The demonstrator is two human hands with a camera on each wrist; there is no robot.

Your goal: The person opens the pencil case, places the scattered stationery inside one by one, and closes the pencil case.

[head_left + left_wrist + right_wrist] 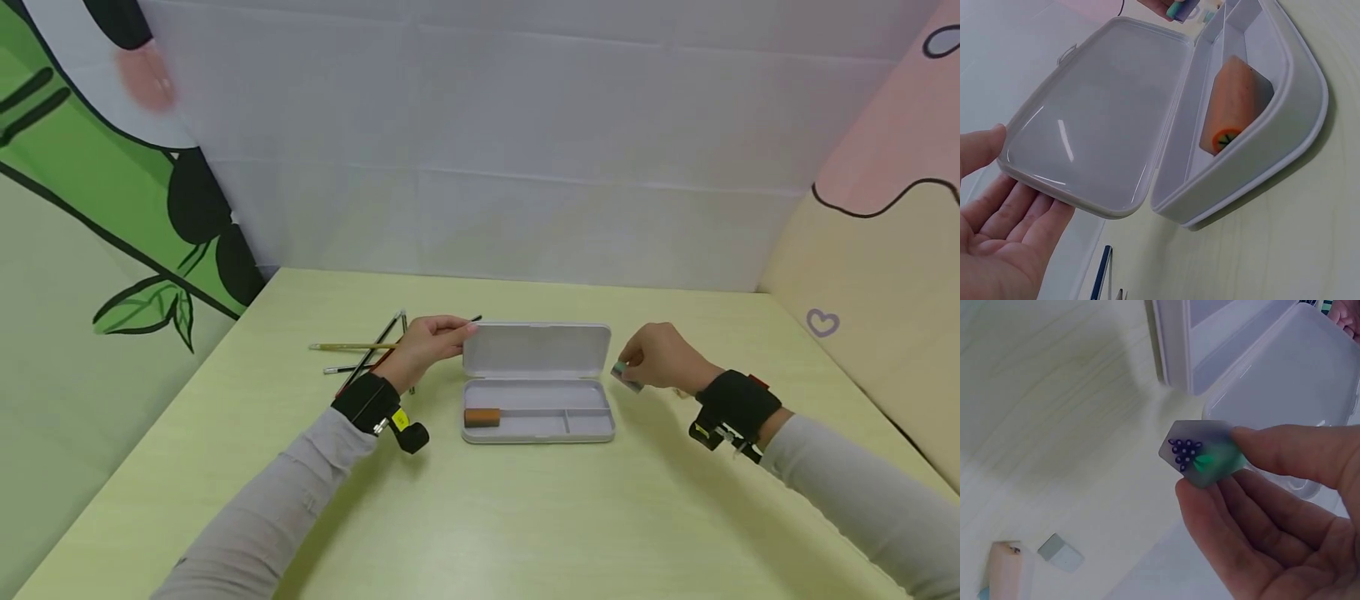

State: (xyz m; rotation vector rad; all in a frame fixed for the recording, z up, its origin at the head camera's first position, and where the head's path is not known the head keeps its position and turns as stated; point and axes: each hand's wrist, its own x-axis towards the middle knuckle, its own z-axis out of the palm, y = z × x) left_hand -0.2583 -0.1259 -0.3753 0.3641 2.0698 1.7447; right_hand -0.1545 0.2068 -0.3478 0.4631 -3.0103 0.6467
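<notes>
A white pencil case point(532, 437) lies with its lid point(536, 350) raised. My left hand point(427, 346) holds the lid's left edge, thumb on one face and fingers on the other in the left wrist view. Inside the tray, at its front left, lies an orange carrot-patterned eraser point(1234, 103). To the right of the case, my right hand point(663, 357) pinches a small faceted eraser point(1188, 453) with a grape picture, purple-grey and green, between thumb and fingers. The grape eraser is just beyond the case's right edge.
Several pencils point(352, 346) lie crossed on the table behind and beside my left hand. In the right wrist view, a peach-coloured block point(1009, 572) and a small grey-white block point(1060, 553) lie on the table. A white wall sheet point(480, 167) stands behind the table point(465, 517).
</notes>
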